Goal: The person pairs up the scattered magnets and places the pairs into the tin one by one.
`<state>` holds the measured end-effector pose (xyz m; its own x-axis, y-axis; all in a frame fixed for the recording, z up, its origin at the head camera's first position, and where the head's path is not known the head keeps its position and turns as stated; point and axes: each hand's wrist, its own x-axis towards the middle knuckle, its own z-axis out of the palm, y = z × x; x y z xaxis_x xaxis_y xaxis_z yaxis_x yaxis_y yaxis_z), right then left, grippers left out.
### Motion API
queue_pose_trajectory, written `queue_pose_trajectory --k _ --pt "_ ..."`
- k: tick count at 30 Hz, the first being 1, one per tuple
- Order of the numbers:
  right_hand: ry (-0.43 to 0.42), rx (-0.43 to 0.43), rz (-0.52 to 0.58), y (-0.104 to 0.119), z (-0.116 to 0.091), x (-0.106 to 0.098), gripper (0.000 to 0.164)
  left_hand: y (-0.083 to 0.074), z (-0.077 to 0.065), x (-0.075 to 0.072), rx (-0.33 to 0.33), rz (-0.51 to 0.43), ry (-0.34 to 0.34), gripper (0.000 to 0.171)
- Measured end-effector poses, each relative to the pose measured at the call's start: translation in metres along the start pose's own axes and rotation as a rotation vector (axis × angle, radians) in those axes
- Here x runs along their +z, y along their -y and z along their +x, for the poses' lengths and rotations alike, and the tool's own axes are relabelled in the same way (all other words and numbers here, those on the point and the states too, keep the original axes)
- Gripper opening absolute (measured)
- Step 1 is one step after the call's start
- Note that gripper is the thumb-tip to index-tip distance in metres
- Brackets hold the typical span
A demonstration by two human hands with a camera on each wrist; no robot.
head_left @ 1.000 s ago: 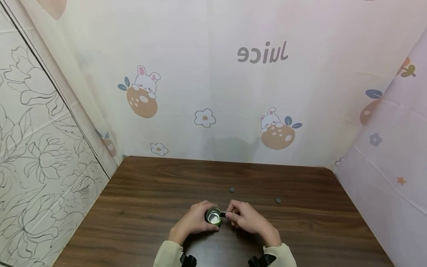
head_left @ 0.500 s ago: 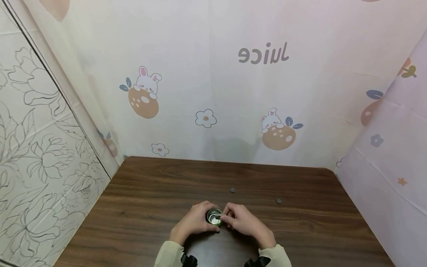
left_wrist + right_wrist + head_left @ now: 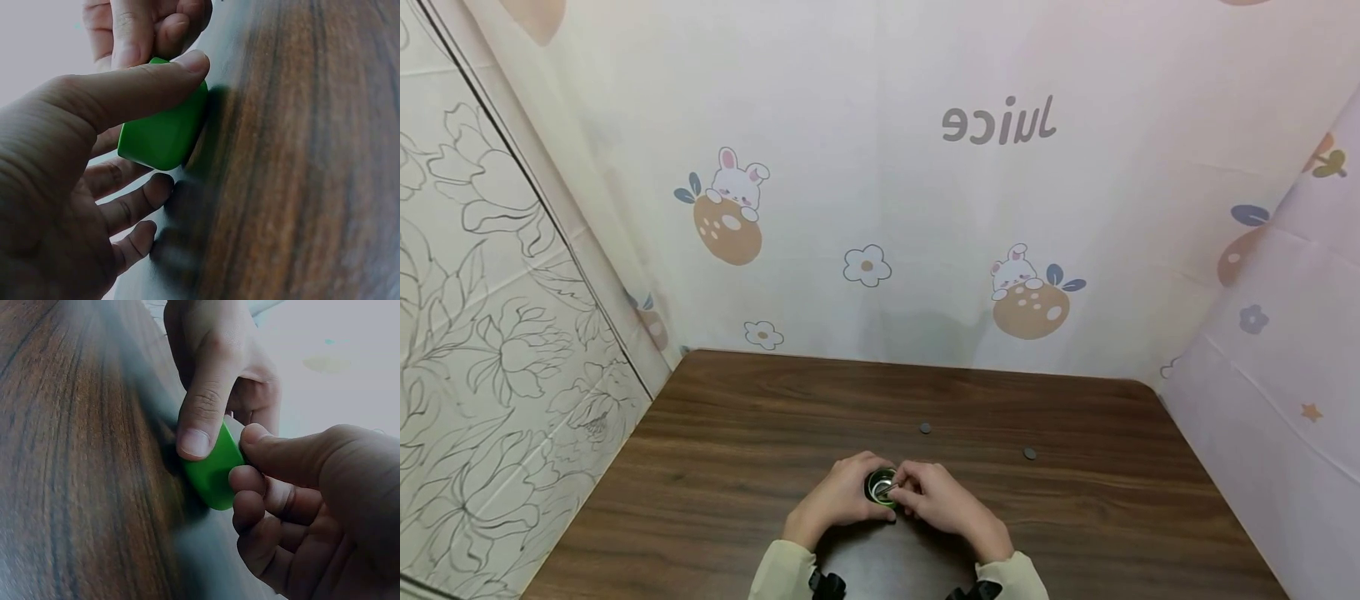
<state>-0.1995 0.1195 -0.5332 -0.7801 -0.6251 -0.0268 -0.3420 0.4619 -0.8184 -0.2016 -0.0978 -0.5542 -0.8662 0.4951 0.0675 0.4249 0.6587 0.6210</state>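
Observation:
A small green cup (image 3: 880, 486) with a shiny, metal-looking inside stands on the table. My left hand (image 3: 842, 500) grips it from the left, thumb along the near side. In the left wrist view, the green wall (image 3: 164, 134) shows beneath the thumb, and the lower fingertips come close to the tabletop. My right hand (image 3: 936, 500) pinches a thin silvery piece (image 3: 887, 490) over the cup's opening; its exact kind is too small to tell. From the right wrist, the right thumb and curled fingers are at the green rim (image 3: 232, 440), and the piece is mostly hidden.
Two small grey coin-like discs lie on the wood-grain table (image 3: 760, 433) beyond the hands, a nearer disc (image 3: 1029, 454) to the right and a farther disc (image 3: 925, 428). A printed curtain (image 3: 865, 167) hangs behind the table, with more cloth on both sides.
My right hand has moved left, bringing the thin piece from beside the cup to over its opening and tilting it. The left hand keeps its grip; the view has shifted slightly.

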Motion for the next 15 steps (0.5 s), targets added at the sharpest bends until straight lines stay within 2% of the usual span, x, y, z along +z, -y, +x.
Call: queue_pose_trajectory --k 11,15 --pt "-0.047 -0.050 -0.052 0.001 0.007 0.004 0.021 -0.001 0.000 -0.002 -0.012 -0.006 0.015 0.060" --pt "-0.109 -0.074 -0.122 -0.002 0.012 0.006 0.020 -0.001 0.000 -0.002 -0.010 -0.010 0.015 0.059"
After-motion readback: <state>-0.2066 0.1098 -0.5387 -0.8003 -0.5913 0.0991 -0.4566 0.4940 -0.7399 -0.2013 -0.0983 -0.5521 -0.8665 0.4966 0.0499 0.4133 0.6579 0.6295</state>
